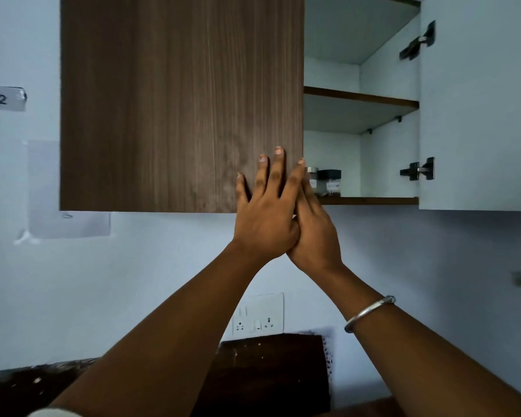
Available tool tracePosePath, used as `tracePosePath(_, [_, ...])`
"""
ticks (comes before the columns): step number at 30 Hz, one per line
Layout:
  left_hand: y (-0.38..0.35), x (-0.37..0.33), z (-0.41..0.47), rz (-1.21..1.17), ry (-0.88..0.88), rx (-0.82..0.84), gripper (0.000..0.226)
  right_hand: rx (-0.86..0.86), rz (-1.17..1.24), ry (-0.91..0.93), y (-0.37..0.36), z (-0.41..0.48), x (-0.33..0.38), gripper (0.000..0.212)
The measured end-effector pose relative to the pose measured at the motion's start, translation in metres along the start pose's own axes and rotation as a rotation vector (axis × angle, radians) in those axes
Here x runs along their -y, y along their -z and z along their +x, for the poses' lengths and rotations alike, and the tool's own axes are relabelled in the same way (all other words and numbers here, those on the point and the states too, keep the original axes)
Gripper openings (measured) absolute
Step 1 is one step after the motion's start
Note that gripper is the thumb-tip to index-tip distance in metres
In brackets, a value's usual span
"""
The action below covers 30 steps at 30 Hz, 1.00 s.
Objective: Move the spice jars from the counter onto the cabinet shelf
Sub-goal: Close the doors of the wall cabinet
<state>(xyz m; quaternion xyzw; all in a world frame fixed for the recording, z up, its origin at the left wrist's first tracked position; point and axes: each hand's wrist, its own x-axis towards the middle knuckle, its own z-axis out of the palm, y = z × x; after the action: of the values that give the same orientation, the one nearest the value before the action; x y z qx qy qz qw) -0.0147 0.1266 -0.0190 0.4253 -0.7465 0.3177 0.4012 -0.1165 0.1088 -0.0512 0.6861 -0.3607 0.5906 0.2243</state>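
Wood door (181,100) | L hand (265,218) flat on it, fingers straight | R hand (313,233) nearer upright jars (329,182) right of door, fingers prob. straight, part hidden

Cabinet door (181,100): matt wood-grain laminate. Cabinet interior (388,164): smooth pale board. Hinges (418,171): dark metal. Spice jars (328,183): clear, dark-lidded. Bangle (369,313): shiny metal.

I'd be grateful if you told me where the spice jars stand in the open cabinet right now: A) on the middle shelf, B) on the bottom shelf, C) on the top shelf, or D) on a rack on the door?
B: the spice jars stand on the bottom shelf, just right of the edge of the closed door.
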Motion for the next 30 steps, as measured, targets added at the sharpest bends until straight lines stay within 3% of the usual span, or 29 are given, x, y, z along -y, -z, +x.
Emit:
tracePosePath(6, [-0.078,0.014,0.033,0.077,0.063,-0.111,0.071,0.094,-0.228,0.064,-0.044,0.019,-0.072,0.080])
tracePosePath(18, [-0.154,0.048,0.063,0.294,0.090,-0.170,0.068,0.026,-0.318,0.125,-0.109,0.041,-0.132,0.093])
tracePosePath(25, [-0.175,0.061,0.069,0.381,0.096,-0.141,0.071,0.313,-0.326,0.063,-0.115,0.049,-0.142,0.095])
tracePosePath(30, [-0.180,0.060,0.065,0.411,0.108,-0.063,0.071,0.398,-0.383,0.075,-0.108,0.045,-0.143,0.090])
